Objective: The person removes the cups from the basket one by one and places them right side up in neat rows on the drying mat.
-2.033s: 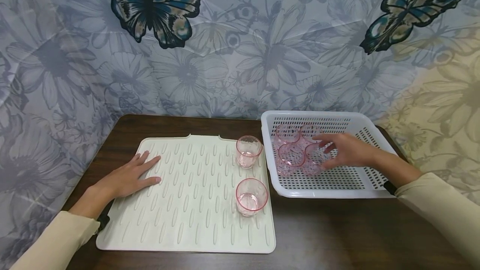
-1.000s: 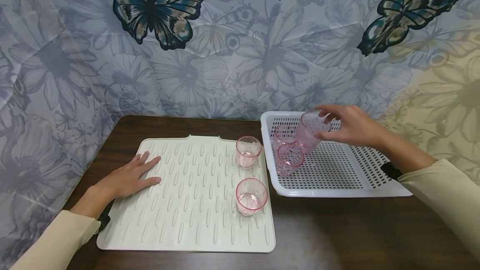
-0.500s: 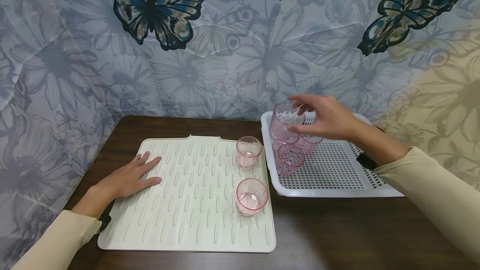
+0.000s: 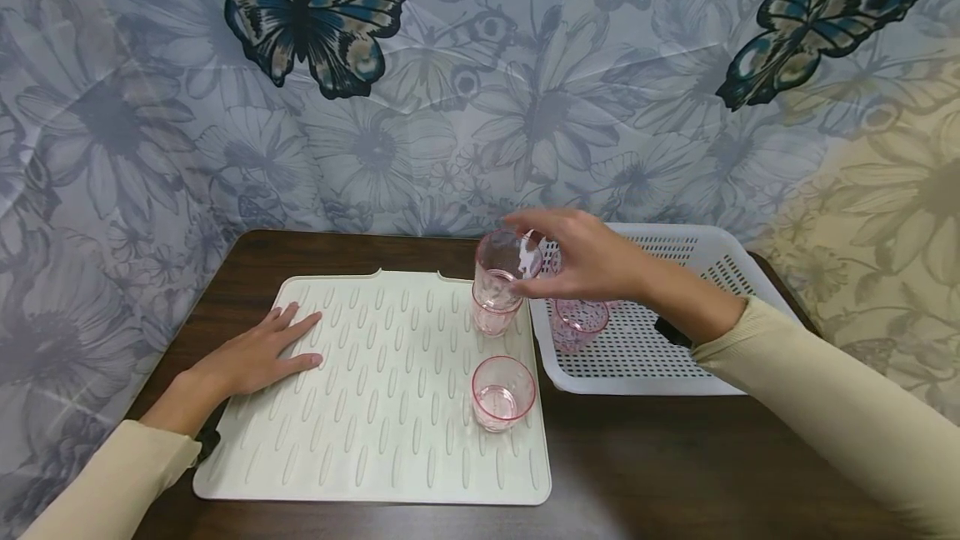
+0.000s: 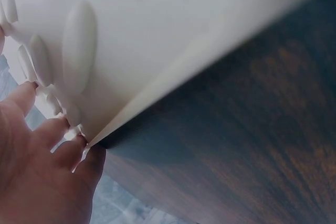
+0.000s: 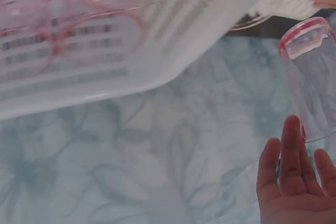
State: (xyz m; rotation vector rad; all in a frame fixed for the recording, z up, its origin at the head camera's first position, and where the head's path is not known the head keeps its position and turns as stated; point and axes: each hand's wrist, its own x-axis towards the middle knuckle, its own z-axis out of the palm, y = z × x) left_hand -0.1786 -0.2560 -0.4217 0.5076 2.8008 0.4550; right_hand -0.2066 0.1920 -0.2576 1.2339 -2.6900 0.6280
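Note:
My right hand (image 4: 585, 261) grips a clear, pink-rimmed drinking glass (image 4: 497, 261) by its side, above the back right corner of the white ridged mat (image 4: 360, 407). In the right wrist view this glass (image 6: 317, 85) is at the fingers of the hand (image 6: 294, 182). From the head it overlaps a similar back glass (image 4: 492, 325) standing on the mat. A front glass (image 4: 503, 397) stands upright nearer me. My left hand (image 4: 243, 357) rests with spread fingers on the mat's left side; in the left wrist view its fingertips (image 5: 79, 148) lie along the mat's edge.
To the right of the mat stands a white perforated basket (image 4: 645, 386). More pink-rimmed glasses (image 4: 581, 323) are at its left end, partly hidden by my right hand. The dark wooden table (image 4: 637, 473) ends at a butterfly-printed cloth (image 4: 450, 132) behind.
My right hand has lifted one glass out of the basket and carried it left, over the mat's back right corner. The left hand has stayed on the mat.

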